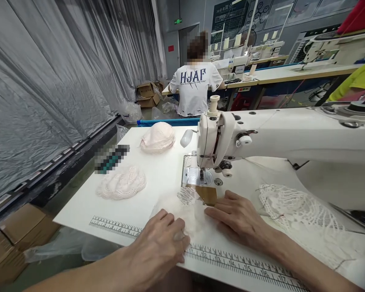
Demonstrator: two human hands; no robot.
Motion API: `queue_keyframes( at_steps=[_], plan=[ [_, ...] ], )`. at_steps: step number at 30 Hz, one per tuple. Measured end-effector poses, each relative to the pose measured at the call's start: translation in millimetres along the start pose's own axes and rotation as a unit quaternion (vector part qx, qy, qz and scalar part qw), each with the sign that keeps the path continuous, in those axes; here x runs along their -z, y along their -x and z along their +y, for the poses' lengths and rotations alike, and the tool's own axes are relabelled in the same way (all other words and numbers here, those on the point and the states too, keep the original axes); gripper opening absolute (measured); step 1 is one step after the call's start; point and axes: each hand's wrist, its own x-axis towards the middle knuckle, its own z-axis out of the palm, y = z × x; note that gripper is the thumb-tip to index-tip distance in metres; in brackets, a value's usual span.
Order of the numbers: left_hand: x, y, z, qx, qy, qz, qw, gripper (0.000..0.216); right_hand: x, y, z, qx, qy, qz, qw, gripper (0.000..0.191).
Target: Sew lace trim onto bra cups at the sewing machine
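Observation:
A sheer white lace piece [187, 209] lies on the sewing table just in front of the needle plate [190, 176]. My left hand [164, 239] is curled over its near left edge, thumb and fingers closed on the cloth. My right hand [240, 215] presses its fingertips together on the right edge, beside a flat brown piece [209, 195] that partly meets the lace. What lies under the right fingers is hidden. Above stands the white sewing machine [211, 140], its presser foot [202, 175] behind the lace and apart from both hands.
A pale pink bra cup [158, 138] and a folded lace piece [123, 182] lie left. More lace [298, 207] is spread right. A printed ruler [231, 261] runs along the near edge. Cardboard boxes [24, 239] stand below left. A co-worker [196, 85] sits ahead.

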Motion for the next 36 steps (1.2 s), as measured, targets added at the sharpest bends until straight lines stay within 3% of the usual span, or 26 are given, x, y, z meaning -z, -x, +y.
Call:
queue_keyframes(
  at_steps=[7,10,12,15,17,21,25,27,33,36],
  plan=[
    [-1,-11,-8,0.000,0.046,0.027,0.999,0.017,7,-4,1,0.019,-0.047,0.011,0.999,0.023],
    [1,-27,-10,0.030,0.053,0.084,0.995,0.015,4,-3,1,0.021,-0.057,0.024,0.998,0.023],
    [6,-44,-15,0.023,0.052,0.125,0.990,0.025,3,-2,2,0.020,-0.056,0.032,0.998,0.023],
    [16,-75,-33,-0.099,0.122,0.071,0.985,0.059,5,-1,3,0.033,-0.073,0.044,0.996,0.020],
    [18,-92,-49,-0.129,0.174,0.012,0.976,0.073,7,0,5,0.034,-0.080,0.032,0.996,0.021],
    [8,-105,-77,-0.050,0.217,0.005,0.975,0.057,10,5,13,0.016,-0.049,-0.021,0.998,0.020],
    [-7,-102,-88,-0.016,0.363,0.023,0.931,0.048,9,10,20,-0.004,-0.025,-0.066,0.998,0.020],
    [-10,-100,-85,0.010,0.386,0.047,0.921,0.045,9,10,20,-0.012,-0.013,-0.077,0.997,0.020],
    [-5,-98,-70,0.075,0.238,0.087,0.964,0.034,15,6,18,-0.006,0.005,-0.079,0.997,0.022],
    [-6,-97,-66,0.082,0.209,0.098,0.970,0.032,15,6,19,-0.012,0.012,-0.078,0.997,0.023]
  ],
)
